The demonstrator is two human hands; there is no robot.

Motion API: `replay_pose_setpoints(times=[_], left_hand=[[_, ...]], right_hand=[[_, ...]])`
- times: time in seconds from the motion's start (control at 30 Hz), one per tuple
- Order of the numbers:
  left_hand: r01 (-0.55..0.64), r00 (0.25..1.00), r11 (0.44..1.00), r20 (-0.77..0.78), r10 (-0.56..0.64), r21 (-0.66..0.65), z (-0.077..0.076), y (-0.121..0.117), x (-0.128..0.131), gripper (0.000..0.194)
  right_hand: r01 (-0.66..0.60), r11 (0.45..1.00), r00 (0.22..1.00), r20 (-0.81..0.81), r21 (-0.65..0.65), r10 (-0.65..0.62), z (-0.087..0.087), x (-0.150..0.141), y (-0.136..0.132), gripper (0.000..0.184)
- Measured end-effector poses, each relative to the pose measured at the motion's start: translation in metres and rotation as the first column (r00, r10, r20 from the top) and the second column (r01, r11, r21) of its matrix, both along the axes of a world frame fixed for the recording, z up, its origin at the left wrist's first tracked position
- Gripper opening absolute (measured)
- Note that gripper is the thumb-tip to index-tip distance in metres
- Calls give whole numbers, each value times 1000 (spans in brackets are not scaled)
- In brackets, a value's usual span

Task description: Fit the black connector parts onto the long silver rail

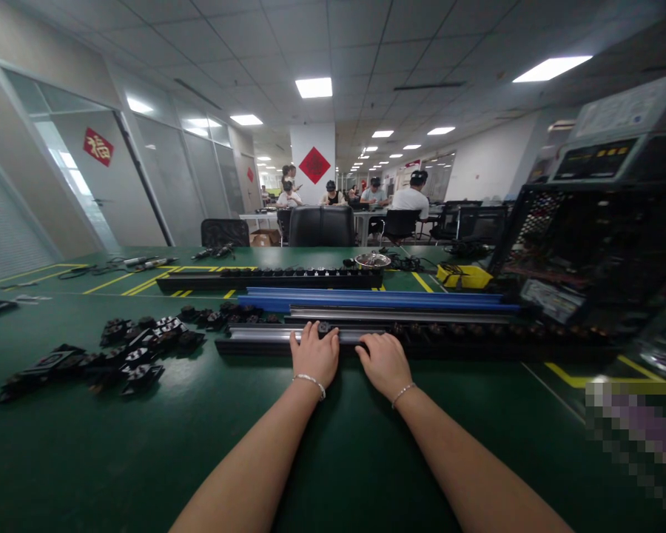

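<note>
A long black rail (260, 335) with a shiny silver top lies crosswise in front of me. My left hand (315, 359) rests over it, with a small black socket-like part (324, 329) between thumb and fingers at the rail's top. To the right, my right hand (385, 363) has its fingers bent over the rail's front edge, gripping it; the fingertips are partly hidden. Along the rail's right part sits a row of similar dark parts (436, 331).
Loose black parts (144, 344) are heaped at left on the green table (227, 437). Behind the rail lie blue rails (377, 298) and another filled black rail (266, 280). A yellow tray (463, 277), a metal dish (373, 260) and an open computer case (577, 252) stand right. People sit farther back.
</note>
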State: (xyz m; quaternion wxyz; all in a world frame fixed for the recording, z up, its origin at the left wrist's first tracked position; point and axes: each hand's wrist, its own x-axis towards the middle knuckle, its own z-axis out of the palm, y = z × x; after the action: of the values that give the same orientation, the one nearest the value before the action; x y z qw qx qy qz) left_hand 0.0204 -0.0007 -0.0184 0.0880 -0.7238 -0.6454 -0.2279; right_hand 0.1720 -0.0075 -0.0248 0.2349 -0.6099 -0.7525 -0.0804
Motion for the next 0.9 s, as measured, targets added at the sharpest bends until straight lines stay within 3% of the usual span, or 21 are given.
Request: replay_pose_setpoints(times=[0.17,0.4,0.53,0.9], left_hand=[[-38,999,999,-10,38,-28,5,0,-13,43],[73,993,997,-92,-70,29,1,1,-32,40],[17,997,999,-70,-14,41,-2,1,-33,39],[27,998,999,-51,-25,23,0,2,-38,41]], right_hand=[[0,1000,1000,-13,-8,0,0,0,1,21],[0,1000,1000,-27,-14,-1,-1,0,1,22],[-3,1000,1000,-30,-8,3,-2,0,2,21],[-6,1000,1000,-18,-7,6,-1,1,1,21]])
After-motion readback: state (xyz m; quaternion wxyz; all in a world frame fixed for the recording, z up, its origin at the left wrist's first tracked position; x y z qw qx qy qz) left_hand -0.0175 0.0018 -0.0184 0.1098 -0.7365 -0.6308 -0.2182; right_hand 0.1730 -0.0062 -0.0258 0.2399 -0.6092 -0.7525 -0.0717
